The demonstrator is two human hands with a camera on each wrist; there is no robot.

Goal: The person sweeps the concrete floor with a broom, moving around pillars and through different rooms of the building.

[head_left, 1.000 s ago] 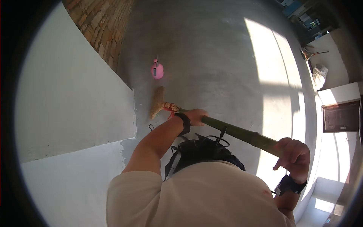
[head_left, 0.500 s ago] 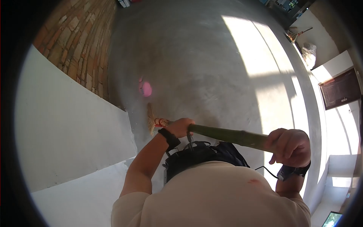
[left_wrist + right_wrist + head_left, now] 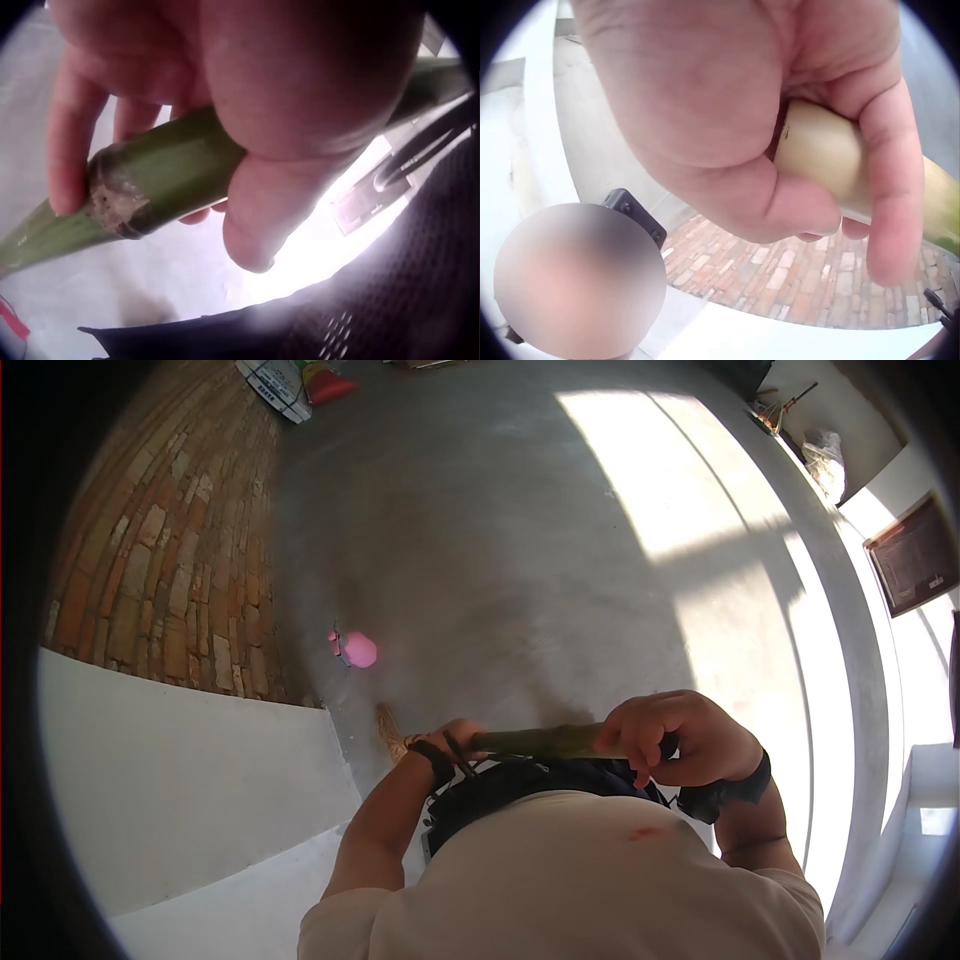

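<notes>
Green bamboo broom handle lies level across the waist, both hands' fingers curled round it: left hand near the straw head on the grey concrete floor, right hand at the upper end. Seemingly mid-sweep; another stroke calls for reaching forward.

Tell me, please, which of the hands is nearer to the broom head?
Left. The left hand grips the bamboo handle just behind the broom head; the right hand grips the handle farther up, away from the head.
</notes>
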